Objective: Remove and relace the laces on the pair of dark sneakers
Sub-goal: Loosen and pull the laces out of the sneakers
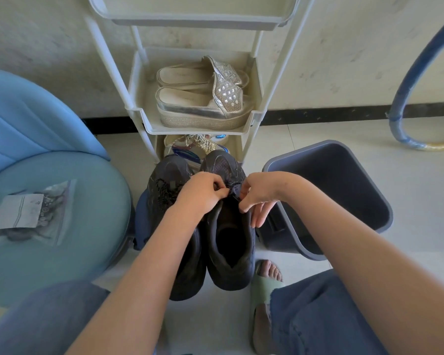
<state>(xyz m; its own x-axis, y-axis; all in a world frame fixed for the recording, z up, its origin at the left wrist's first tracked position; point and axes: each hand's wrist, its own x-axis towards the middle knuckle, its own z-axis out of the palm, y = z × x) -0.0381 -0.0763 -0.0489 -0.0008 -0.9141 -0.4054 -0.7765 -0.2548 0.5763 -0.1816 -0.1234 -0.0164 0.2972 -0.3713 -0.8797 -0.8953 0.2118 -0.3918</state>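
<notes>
The left hand point(203, 192) is curled, thumb and forefinger pinching the dark lace point(233, 187) at the top eyelets of the right sneaker point(231, 247); the right hand point(260, 196) pinches the same lace from the opposite side, its other fingers hanging loosely down over the shoe's collar; the two pinches sit close together, nearly touching, just above the tongue. The right sneaker lies directly under the grip, toe pointing away from the person and its open mouth nearer the body than the fingers; the left sneaker point(169, 172) stands just beside it, touching along its length, beyond the left wrist, with its own loose laces point(164, 194) bunched on its upper just outside the left hand. Past the grip, beyond both toes, stands a pale shelf rack point(138, 108); its middle shelf holds a pair of silver platform sandals point(203, 98), and a glittery shoe point(195, 146) shows on the shelf below. Outside the right hand lies a grey bin point(344, 190), tipped with its mouth toward the person; outside the left hand is a blue seat point(61, 201) bearing a clear plastic bag point(33, 211). Nearer the body than the grip, a foot in a green slipper point(264, 283) rests beside the right sneaker's heel.
</notes>
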